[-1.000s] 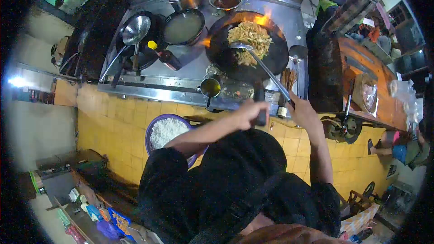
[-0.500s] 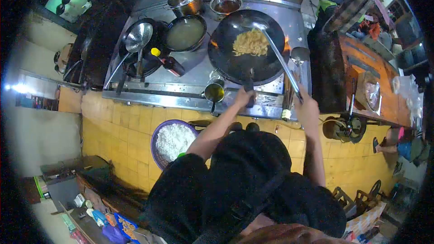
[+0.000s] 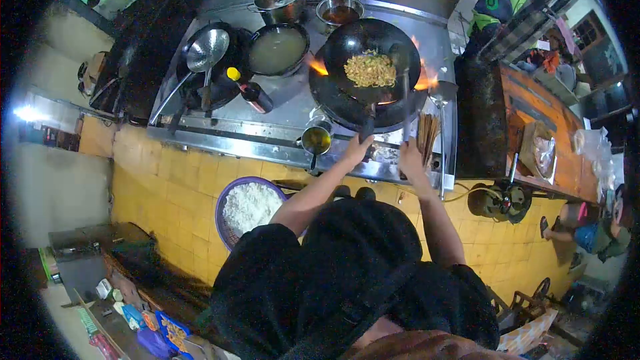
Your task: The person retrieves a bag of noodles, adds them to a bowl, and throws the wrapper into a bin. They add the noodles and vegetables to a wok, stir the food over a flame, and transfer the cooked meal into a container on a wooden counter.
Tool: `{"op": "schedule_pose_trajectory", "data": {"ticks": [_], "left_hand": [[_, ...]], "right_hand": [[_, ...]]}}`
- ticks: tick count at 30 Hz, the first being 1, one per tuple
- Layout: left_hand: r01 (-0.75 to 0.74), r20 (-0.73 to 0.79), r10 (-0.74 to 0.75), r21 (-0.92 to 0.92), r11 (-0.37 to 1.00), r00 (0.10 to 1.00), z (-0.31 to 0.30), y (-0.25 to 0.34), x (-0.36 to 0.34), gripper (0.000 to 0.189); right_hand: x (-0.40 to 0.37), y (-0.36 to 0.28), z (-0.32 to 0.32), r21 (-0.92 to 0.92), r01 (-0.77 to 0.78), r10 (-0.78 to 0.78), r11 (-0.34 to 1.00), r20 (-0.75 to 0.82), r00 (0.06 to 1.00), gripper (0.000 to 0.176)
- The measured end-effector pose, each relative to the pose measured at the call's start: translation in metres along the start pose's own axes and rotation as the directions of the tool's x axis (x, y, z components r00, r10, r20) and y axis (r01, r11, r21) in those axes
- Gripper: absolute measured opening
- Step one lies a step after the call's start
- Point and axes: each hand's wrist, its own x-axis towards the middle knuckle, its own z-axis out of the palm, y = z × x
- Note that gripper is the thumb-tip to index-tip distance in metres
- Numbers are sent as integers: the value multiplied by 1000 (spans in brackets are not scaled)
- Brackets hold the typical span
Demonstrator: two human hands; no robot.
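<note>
My left hand (image 3: 357, 149) is wrapped round the handle of a black wok (image 3: 363, 37), which is tilted over the burner with flames at both sides. Noodle-like food (image 3: 370, 70) lies in the middle of the wok. The long handle of a ladle (image 3: 406, 93), blurred by motion, is in my right hand (image 3: 411, 158), its head near the wok's right side. A small metal pot of yellowish liquid (image 3: 315, 140) stands left of my left hand.
On the stove's left are a strainer (image 3: 208, 51), a pan of cloudy liquid (image 3: 279, 50) and a yellow-capped bottle (image 3: 257, 97). A metal pot (image 3: 280, 1) and bowl (image 3: 340, 10) stand behind. A basket of rice (image 3: 223, 230) sits below; a person's leg (image 3: 557, 235) shows at right.
The wok has lifted and tilted, and larger flames show round it. My right hand and the ladle have moved left and turned more upright. The food has shifted in the wok.
</note>
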Motion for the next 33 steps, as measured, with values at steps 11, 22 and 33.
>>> {"op": "schedule_pose_trajectory", "data": {"ticks": [11,22,33], "left_hand": [[-18,61,9,138,990,998,-71,27,-46,45],[-190,-560,62,-173,966,826,-239,-13,-5,32],[-94,-821,405,404,910,403,-298,-24,99,54]], "right_hand": [[17,-91,-144,-300,140,10,944,449,893,49],[64,-95,-189,-96,-401,357,911,671,650,46],[74,-102,-168,-165,-432,428,887,647,631,39]]}}
